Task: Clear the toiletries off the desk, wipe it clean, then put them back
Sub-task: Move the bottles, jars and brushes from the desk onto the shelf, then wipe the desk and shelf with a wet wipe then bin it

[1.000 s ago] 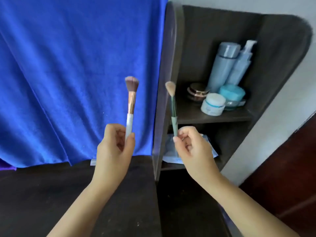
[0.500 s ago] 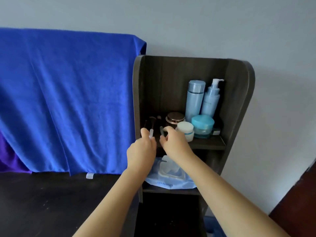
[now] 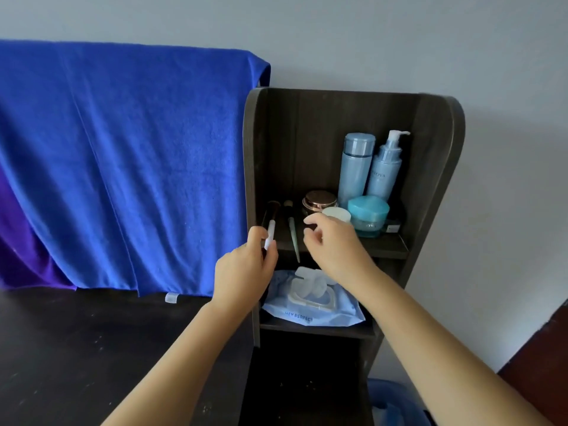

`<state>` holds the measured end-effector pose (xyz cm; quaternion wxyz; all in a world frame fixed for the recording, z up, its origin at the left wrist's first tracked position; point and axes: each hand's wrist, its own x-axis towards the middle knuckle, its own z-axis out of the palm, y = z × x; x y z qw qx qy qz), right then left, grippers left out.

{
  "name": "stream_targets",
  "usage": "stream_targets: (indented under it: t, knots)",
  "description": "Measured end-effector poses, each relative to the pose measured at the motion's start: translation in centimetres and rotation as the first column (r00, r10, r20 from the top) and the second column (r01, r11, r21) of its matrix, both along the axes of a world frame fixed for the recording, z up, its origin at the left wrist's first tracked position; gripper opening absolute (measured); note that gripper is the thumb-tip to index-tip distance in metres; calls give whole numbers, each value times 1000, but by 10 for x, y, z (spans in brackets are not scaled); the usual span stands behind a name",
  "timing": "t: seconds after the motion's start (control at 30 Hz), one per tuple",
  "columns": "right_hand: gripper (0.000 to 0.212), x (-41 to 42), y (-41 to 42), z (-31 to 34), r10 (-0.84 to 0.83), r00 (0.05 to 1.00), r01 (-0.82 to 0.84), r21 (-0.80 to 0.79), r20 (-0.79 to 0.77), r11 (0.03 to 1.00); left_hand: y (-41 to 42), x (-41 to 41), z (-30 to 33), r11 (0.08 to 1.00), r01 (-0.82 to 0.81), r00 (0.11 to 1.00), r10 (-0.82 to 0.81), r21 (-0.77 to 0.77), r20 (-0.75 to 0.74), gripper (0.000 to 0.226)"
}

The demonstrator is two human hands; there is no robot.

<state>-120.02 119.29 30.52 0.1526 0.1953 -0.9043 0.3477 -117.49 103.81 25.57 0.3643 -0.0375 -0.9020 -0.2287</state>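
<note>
My left hand [image 3: 244,272] pinches the white handle of a makeup brush [image 3: 271,232], whose dark head rests at the left of the upper shelf of a dark wooden shelf unit [image 3: 436,179]. A thin green-handled brush [image 3: 293,238] lies on that shelf just to its right, its handle tip over the front edge. My right hand [image 3: 333,247] hovers beside it with fingers apart, holding nothing. Behind stand a rose-gold jar [image 3: 319,200], a white jar [image 3: 337,213], a teal jar [image 3: 368,215], a tall blue bottle [image 3: 356,167] and a pump bottle [image 3: 385,169].
A blue pack of wet wipes [image 3: 310,312] lies on the lower shelf. The dark desk [image 3: 92,348] spreads to the left, with a blue towel [image 3: 123,164] hanging behind it. A blue bin [image 3: 396,404] sits low at the right, against the pale wall.
Both hands carried the brushes from in front of me onto the upper shelf. The right hand let go of the green brush, which now lies flat; the left hand still holds the white one.
</note>
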Motion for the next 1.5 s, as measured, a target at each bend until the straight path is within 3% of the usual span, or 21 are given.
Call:
stream_targets:
  t: [0.07, 0.1, 0.3, 0.4, 0.47, 0.57, 0.7, 0.83, 1.1, 1.17, 1.27, 1.37, 1.5]
  knots:
    - [25, 19, 29, -9, 96, 992, -100, -47, -78, 994, -2, 15, -15, 993, 112, 990, -114, -31, -79, 10]
    - [24, 26, 44, -19, 117, 990, -121, -40, -82, 992, 0, 20, -26, 987, 156, 986, -157, -34, -50, 9]
    - [21, 22, 100, -118, -30, 964, 11, 76, 263, 997, 24, 27, -106, 991, 104, 914, -127, 79, 385, 10]
    - [22, 5, 96, -153, -65, 941, 15, 150, 333, 989, 38, 8, -126, 985, 62, 861, -136, 164, 491, 15]
    - [21, -11, 83, -165, -76, 935, 5, 202, 346, 979, 48, -15, -134, 982, 83, 848, -159, 170, 505, 22]
    - [15, -40, 62, -178, -122, 947, 63, 202, 296, 977, 58, -57, -149, 991, 121, 844, -128, 47, 522, 36]
    - [30, -78, 45, -193, -150, 971, 112, 196, 187, 974, 65, -97, -161, 996, 93, 856, -72, -17, 512, 43]
    - [25, -105, 30, -208, -223, 936, 95, 412, 274, 906, 58, -113, -164, 993, 48, 828, -100, 107, 552, 27]
    - [25, -122, 23, -191, -81, 924, -128, 500, 375, 857, 53, -114, -162, 954, 21, 844, -178, 300, 507, 20]
    - [19, -119, 24, -184, -76, 938, -81, 425, 339, 902, 53, -112, -157, 940, 21, 849, -196, 341, 490, 18]
    - [13, -108, 31, -166, -111, 935, 63, 151, 336, 987, 53, -109, -150, 931, 11, 848, -201, 364, 490, 18]
    - [4, -91, 44, -154, -75, 862, 161, -131, 502, 978, 51, -101, -146, 921, 22, 837, -229, 388, 497, 20]
    - [16, -60, 62, -142, 44, 816, 159, -297, 576, 942, 48, -65, -129, 835, 103, 875, -335, 540, 350, 24]
